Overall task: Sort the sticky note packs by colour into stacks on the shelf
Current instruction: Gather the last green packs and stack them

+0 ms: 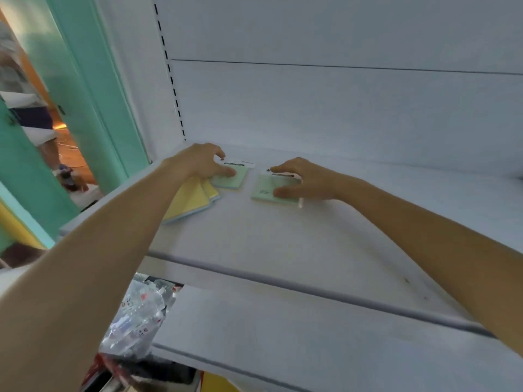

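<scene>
- The left hand (202, 162) presses its fingers on a pale green sticky note pack (230, 179) on the white metal shelf (268, 236).
- Fanned yellow sticky note packs (192, 200) lie just beside it, partly under the wrist.
- The right hand (300, 178) pinches a second pale green pack (264, 189), thumb on top.

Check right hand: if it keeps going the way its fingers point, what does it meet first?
The right hand rests on a pale green sticky note pack, fingers pointing left. Going straight on, it would likely first meet the other pale green pack under the left hand. Depth is uncertain.
</scene>
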`<state>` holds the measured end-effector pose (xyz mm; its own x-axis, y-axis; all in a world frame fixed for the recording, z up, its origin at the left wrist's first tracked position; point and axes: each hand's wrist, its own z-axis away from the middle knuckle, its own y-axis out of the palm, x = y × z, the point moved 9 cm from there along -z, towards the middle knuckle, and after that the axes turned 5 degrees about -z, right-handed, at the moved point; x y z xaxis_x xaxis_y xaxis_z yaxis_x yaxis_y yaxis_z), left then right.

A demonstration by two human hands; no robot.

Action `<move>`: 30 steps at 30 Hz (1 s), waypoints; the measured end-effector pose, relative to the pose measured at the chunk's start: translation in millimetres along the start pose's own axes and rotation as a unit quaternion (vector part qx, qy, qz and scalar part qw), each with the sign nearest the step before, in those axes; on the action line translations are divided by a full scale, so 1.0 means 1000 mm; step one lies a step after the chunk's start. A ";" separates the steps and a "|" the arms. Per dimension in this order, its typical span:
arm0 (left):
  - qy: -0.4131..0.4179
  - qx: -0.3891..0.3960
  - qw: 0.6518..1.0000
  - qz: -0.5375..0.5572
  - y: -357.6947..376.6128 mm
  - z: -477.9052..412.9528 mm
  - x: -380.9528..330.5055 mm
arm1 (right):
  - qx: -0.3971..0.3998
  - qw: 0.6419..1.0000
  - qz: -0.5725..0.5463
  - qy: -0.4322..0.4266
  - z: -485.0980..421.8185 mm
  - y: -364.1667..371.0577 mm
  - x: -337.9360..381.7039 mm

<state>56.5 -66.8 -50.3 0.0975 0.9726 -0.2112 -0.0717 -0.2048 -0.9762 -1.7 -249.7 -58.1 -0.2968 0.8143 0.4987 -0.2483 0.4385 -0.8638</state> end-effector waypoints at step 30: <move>0.150 -0.065 0.874 0.457 -0.004 0.009 -0.141 | -0.423 0.862 -0.165 0.227 0.169 -0.062 -0.079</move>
<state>33.8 -202.0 -16.6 0.3149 0.3273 -0.8909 -0.1439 -0.9113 -0.3857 -118.9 -405.5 -31.7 0.0993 0.5737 0.8130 0.5681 0.6381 -0.5197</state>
